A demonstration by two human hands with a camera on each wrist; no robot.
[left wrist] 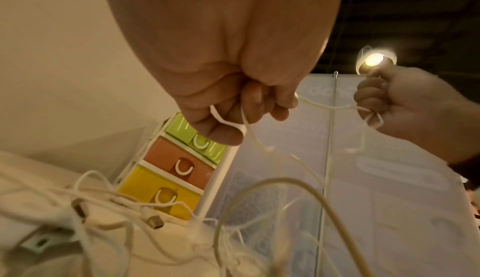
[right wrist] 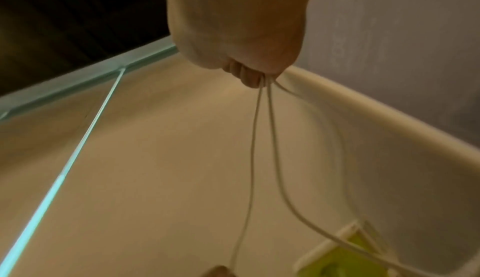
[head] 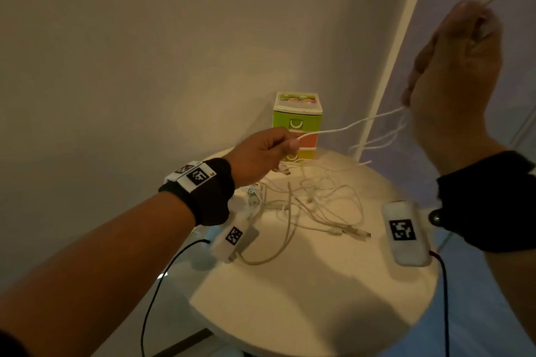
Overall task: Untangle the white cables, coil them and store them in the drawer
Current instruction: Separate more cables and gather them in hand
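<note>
One white cable (head: 345,126) stretches in the air between my two hands. My left hand (head: 265,151) pinches it in front of the small drawer unit (head: 296,113), above the table. My right hand (head: 452,66) is raised high at the right, fist closed round several loops of the same cable (right wrist: 253,137), with a plug end sticking out above the fingers. A tangle of other white cables (head: 313,206) lies on the round white table (head: 304,298). In the left wrist view the drawers (left wrist: 179,164) are green, orange and yellow, all closed.
Two white devices with black-and-white markers lie on the table, one at the left edge (head: 236,240), one at the right edge (head: 404,232), each with a black lead. A wall stands behind the table and a white post (head: 385,72) rises beside the drawers.
</note>
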